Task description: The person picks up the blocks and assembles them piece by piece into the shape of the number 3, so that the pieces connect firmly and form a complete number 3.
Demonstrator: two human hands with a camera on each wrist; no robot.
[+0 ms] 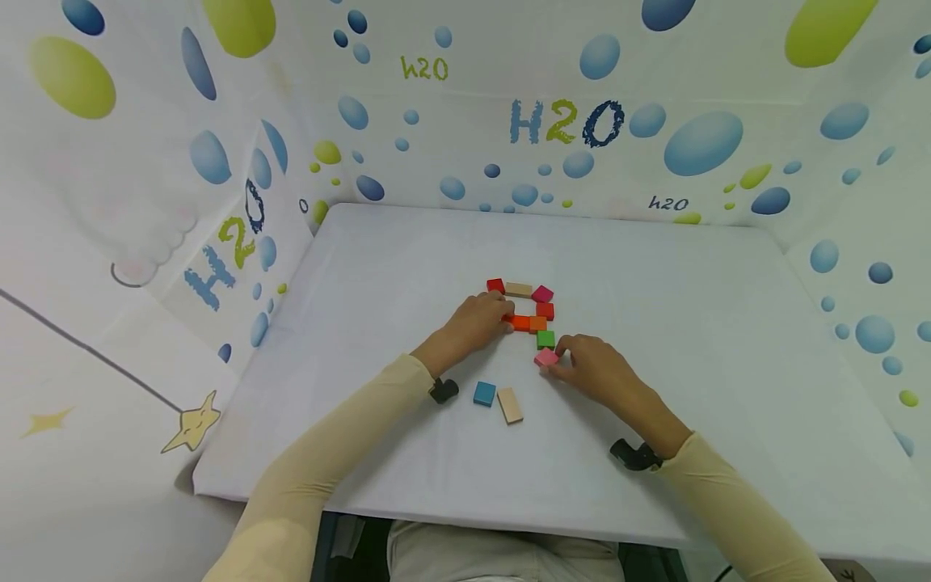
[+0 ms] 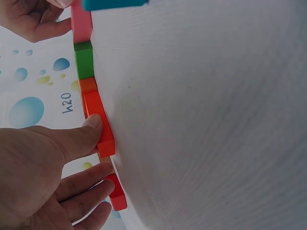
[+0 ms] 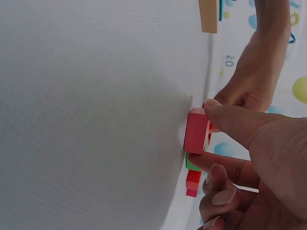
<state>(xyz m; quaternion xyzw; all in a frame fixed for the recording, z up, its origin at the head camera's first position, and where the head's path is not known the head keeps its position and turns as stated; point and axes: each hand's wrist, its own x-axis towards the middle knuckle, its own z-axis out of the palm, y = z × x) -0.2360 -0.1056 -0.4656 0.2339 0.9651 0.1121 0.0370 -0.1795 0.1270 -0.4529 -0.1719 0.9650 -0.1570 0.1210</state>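
My left hand (image 1: 476,319) holds a red-orange block (image 2: 100,123) in the left wrist view, its thumb on the near face; the index finger is largely hidden. Thumb and index finger of my right hand (image 1: 598,370) pinch a pink block (image 3: 196,132) at the near end of a row. Touching or nearly touching it is a green block (image 1: 545,340), with an orange block (image 1: 537,324) beyond. Farther up, a red block (image 1: 545,310), a crimson block (image 1: 542,294), a wood-coloured block (image 1: 519,289) and another red block (image 1: 495,285) curve round to the left.
Nearer my body, a blue block (image 1: 484,394) and a loose wood-coloured block (image 1: 510,406) lie apart from the row. All sit on a white-covered table (image 1: 640,279), bordered by a bubble-patterned wall (image 1: 465,129) behind and at the sides.
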